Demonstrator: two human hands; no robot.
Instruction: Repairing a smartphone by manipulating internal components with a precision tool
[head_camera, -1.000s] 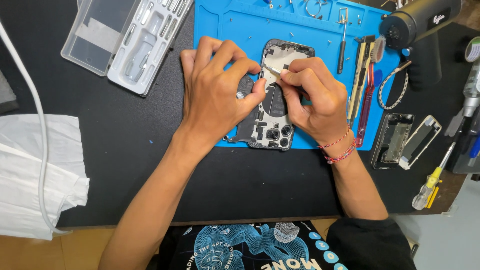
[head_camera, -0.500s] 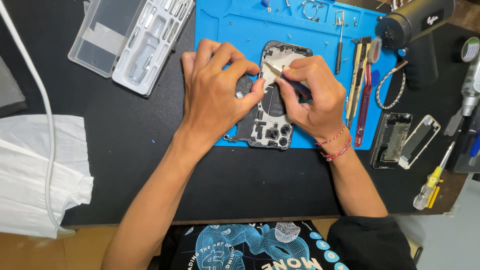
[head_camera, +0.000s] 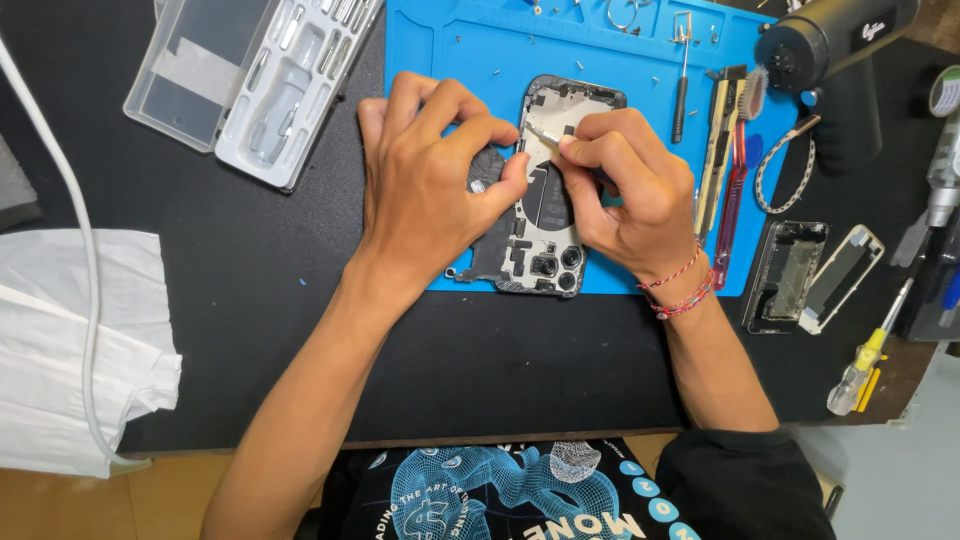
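The right hand (head_camera: 630, 190) is pinching a slim metal tool (head_camera: 545, 134) between thumb and curled fingers, its pale tip pointing toward ten o'clock and resting inside the upper half of the opened phone chassis (head_camera: 545, 200). The left hand (head_camera: 430, 180) is pressing down on the chassis's left edge, fingers bent over the top and thumb lying across the frame; it is clamping the phone in place rather than closing around it. The chassis is lying back-up and open, showing a pale plate near the top, dark shielding in the middle and two round camera lenses at its six o'clock end. It is sitting in the lower middle of a blue repair mat (head_camera: 460, 50). At three o'clock from the phone, a brush and flat pry tools (head_camera: 728, 170) are lying side by side on the mat, and beyond them two loose phone parts (head_camera: 812, 275) are resting on the black table (head_camera: 260, 300). At ten o'clock a clear plastic tool case (head_camera: 250, 80) is lying open.
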